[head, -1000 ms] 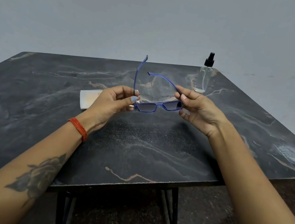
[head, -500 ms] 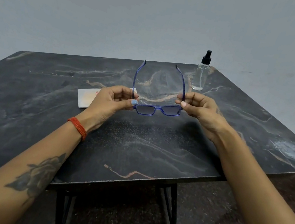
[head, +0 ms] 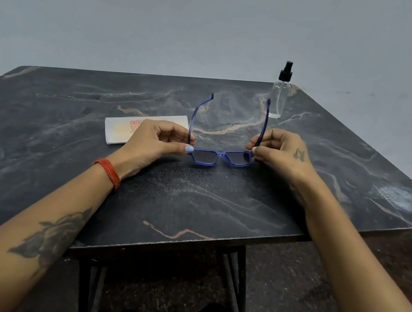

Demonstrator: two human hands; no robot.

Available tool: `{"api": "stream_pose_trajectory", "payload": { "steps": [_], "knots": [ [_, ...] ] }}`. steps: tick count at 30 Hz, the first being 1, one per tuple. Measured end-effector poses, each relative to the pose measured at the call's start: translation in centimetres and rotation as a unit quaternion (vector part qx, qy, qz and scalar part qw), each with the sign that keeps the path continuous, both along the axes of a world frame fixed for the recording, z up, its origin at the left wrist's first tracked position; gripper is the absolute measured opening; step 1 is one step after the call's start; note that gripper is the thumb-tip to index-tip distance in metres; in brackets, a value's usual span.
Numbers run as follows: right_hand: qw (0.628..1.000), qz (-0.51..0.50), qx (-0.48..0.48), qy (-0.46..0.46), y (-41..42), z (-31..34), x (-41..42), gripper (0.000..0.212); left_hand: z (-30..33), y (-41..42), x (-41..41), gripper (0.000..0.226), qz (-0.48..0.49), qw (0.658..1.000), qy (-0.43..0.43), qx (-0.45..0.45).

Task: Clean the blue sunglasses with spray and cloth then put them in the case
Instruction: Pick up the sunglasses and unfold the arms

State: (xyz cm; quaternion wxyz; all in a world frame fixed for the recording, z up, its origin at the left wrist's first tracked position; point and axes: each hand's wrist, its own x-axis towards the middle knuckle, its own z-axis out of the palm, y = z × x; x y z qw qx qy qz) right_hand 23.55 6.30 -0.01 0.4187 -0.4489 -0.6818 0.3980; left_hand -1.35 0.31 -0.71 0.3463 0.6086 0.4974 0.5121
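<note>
Both hands are up over the middle of the dark marble desk [head: 218, 202], and the blue sunglasses [head: 219, 157] are held between them, lenses toward the person, both arms unfolded and pointing to the far side. The left hand [head: 157, 142] pinches the frame at its left hinge, thumb on the corner; the right hand [head: 281, 152] has its grip curled round the right arm close to the hinge. Light, thin plastic by the look of it, and I'd say the arms will flex, so the hinges and rims are the sensible places to hold, fingers off the lenses. The folded white cloth [head: 121, 131] lies on the desk just left of the left hand. The clear spray bottle [head: 279, 97] stands upright near the far right edge. No case in sight from here. Cleaning looks not yet begun.
</note>
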Motion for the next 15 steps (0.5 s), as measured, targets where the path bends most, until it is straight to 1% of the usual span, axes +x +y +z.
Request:
{"api": "stream_pose_trajectory", "payload": {
  "steps": [6, 11, 15],
  "knots": [
    [0.998, -0.030, 0.031, -0.049, -0.02, -0.42, -0.12, 0.019, -0.38, 0.02, 0.31, 0.022, -0.001, 1.000, 0.004, -0.023],
    [0.996, -0.035, 0.045, -0.072, -0.14, -0.82, -0.07, 0.018, -0.66, 0.02, 0.28, 0.023, 0.007, 1.000, 0.024, -0.015],
    [0.994, -0.037, 0.055, -0.088, -0.44, -0.86, -0.03, 0.019, -0.73, -0.17, 0.34, 0.029, 0.017, 0.999, 0.050, -0.007]
  ]
}}
